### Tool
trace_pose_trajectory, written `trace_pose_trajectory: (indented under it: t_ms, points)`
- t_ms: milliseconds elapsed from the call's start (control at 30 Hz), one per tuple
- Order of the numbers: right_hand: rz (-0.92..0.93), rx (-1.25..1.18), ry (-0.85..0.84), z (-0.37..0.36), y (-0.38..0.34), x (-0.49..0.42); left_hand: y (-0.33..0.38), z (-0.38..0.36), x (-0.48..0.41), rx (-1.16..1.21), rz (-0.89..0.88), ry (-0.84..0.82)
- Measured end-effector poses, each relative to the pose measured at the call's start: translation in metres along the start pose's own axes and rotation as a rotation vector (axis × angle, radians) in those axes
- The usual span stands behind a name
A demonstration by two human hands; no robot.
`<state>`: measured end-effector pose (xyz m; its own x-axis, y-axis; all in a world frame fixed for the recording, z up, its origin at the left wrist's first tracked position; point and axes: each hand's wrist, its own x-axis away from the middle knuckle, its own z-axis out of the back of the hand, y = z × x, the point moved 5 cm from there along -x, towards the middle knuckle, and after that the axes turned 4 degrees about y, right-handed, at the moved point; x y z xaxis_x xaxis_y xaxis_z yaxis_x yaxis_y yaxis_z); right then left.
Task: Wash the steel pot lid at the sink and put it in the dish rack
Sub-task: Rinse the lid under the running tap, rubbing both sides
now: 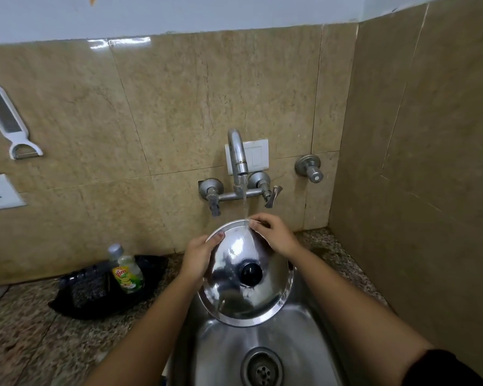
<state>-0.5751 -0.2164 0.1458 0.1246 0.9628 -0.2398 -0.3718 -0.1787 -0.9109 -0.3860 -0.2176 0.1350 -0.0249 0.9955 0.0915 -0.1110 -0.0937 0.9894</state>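
The rinsing step is in hand: both hands clamp the steel pot lid (246,274) over the sink (304,324), left hand (198,259) at ten o'clock, right hand (275,232) at one, under the tap (239,157) stream. Next, probably turning it to rinse the underside; no dish rack shows.

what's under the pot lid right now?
The steel pot lid is held tilted over the steel sink by the left hand and right hand. Below its near edge, the bare basin and drain show. The basin directly beneath the lid is hidden.
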Motion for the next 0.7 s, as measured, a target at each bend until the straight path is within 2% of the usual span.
trace_pose_trajectory:
  t_ms: [133,200,267,367,467,567,700]
  points:
    - [-0.158,-0.089,0.177,0.016,0.026,0.009,-0.024,0.015,0.000,0.259,0.113,0.221]
    - [-0.215,-0.168,0.182,0.018,0.038,0.022,-0.037,0.022,0.000,0.408,0.197,0.291]
    - [-0.198,-0.129,0.176,0.020,0.045,0.037,-0.047,0.028,-0.001,0.489,0.237,0.330]
    - [-0.044,0.317,0.125,0.024,0.049,0.055,-0.057,0.036,0.000,0.538,0.281,0.399]
    - [0.162,0.751,0.028,0.019,0.043,0.064,-0.056,0.033,0.010,0.559,0.349,0.399]
    - [0.231,0.839,-0.041,0.016,0.037,0.067,-0.069,0.024,0.002,0.623,0.392,0.356]
    - [0.432,0.825,0.093,0.028,0.029,0.071,-0.114,0.008,-0.030,0.611,0.546,0.181]
